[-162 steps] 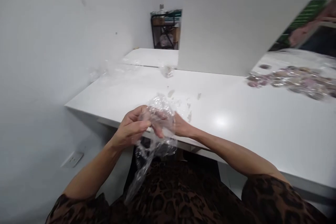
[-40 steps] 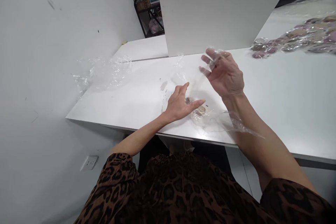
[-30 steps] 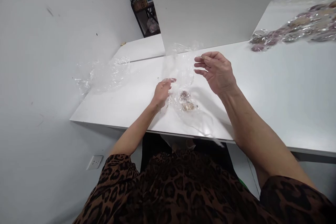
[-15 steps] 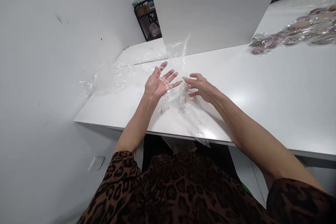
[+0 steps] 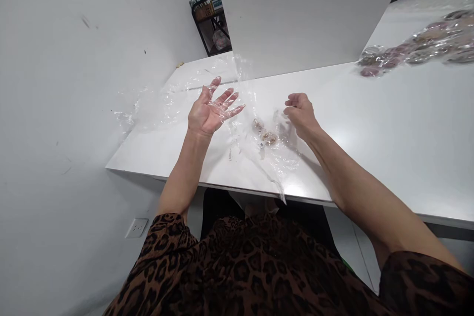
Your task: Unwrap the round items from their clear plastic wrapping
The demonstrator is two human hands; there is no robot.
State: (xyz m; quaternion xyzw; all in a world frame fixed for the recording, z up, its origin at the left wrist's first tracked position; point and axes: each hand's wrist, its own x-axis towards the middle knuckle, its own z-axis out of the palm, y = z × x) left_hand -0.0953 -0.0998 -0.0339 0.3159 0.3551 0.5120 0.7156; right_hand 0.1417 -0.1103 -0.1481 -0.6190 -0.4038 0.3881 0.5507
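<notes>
A sheet of clear plastic film [image 5: 289, 158] lies crumpled over the white table between my hands. Its near end hangs just over the front edge. My left hand [image 5: 211, 111] is palm up with fingers spread, and film lies against or behind its fingers. My right hand [image 5: 300, 114] has its fingers pinched on a raised edge of the film. Under or inside the film between them are small brownish-gold items [image 5: 268, 138], whose kind I cannot make out.
More clear film [image 5: 148, 108] spreads at the left by the wall. Several wrapped pinkish and brown round items [image 5: 418, 49] lie at the right. A white upright panel [image 5: 296, 15] stands behind the table [image 5: 377, 143]. A black shelf [image 5: 209, 19] is farther back.
My hands have moved apart, the left one leftward and the right one rightward with the film edge. The small brownish items between them now show. My right fingers have closed.
</notes>
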